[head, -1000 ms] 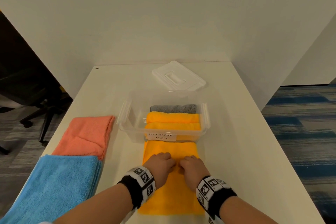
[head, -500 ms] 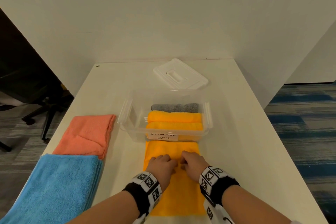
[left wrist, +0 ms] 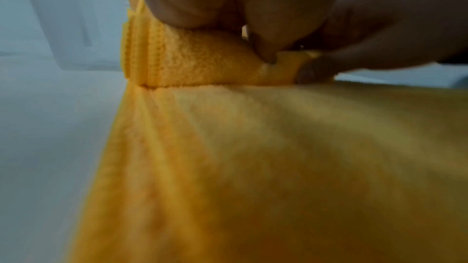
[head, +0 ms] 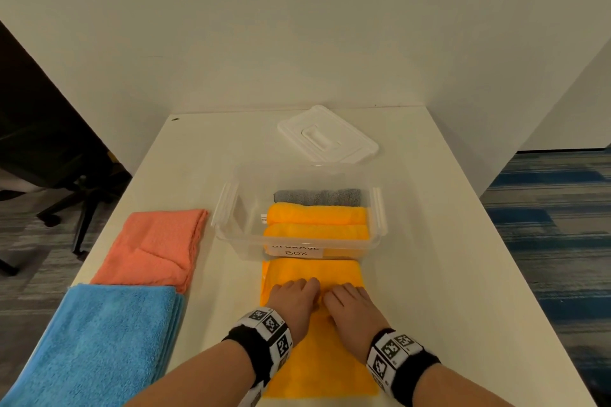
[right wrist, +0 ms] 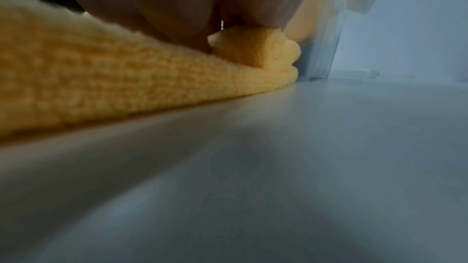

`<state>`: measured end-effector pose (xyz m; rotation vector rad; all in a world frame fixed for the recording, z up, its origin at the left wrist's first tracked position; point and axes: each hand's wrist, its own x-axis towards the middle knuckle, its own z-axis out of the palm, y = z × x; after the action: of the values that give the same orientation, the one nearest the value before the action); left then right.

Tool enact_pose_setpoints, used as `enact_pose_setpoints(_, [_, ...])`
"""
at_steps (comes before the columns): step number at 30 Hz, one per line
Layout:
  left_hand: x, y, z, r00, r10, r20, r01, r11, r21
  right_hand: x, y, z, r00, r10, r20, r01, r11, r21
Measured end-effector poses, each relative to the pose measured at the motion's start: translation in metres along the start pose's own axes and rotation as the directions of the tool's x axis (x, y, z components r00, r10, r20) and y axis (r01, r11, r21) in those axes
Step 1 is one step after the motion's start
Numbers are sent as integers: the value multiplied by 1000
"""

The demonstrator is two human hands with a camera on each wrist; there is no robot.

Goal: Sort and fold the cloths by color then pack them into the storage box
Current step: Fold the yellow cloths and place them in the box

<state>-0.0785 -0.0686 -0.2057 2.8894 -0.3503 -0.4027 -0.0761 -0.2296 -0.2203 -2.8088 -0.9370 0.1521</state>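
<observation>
A long yellow cloth (head: 322, 367) lies on the table in front of the clear storage box (head: 228, 208). Both hands sit side by side on its middle. My left hand (head: 294, 299) curls its fingers over a raised fold of the yellow cloth (left wrist: 192, 61). My right hand (head: 350, 302) does the same on its side, and the thick fold (right wrist: 253, 51) bulges under its fingers (right wrist: 192, 27). Inside the box lie two rolled yellow cloths (head: 317, 215) and a grey cloth (head: 317, 196) behind them.
A folded orange cloth (head: 155, 248) and a folded blue cloth (head: 99, 340) lie at the table's left. The white lid (head: 327, 135) rests behind the box. Walls stand behind and to the right of the table; an office chair (head: 66, 175) is off to the left.
Both hands stay together on the yellow cloth and have shifted only slightly toward the box. The head view has drifted a little.
</observation>
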Motion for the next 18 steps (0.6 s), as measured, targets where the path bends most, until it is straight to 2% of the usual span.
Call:
enact_pose_setpoints(3, [-9,1,3,998,62,-28,-60,996,66,9,0,-6,994,51,94,-54,998,34])
enact_pose_setpoints(5, [-12,1,0,996,84,-29,-81,992,97,14,-2,-15,997,65,49,-67,997,45])
enact_pose_setpoints(9, [-7,7,-8,999,32,-2,-31,979,201,21,-2,-28,983,55,173,-63,997,42])
enact_pose_setpoints(12, [-9,10,-15,999,54,-1,-52,967,250,23,-4,-35,972,98,214,-102,995,6])
enact_pose_setpoints(15, [-18,9,-23,977,149,-155,-118,974,192,12,-7,-41,991,68,114,-66,997,-26])
enact_pose_setpoints(18, [-37,11,-13,937,255,-237,-207,956,209,-9,-12,-37,998,4,65,-2,999,-35])
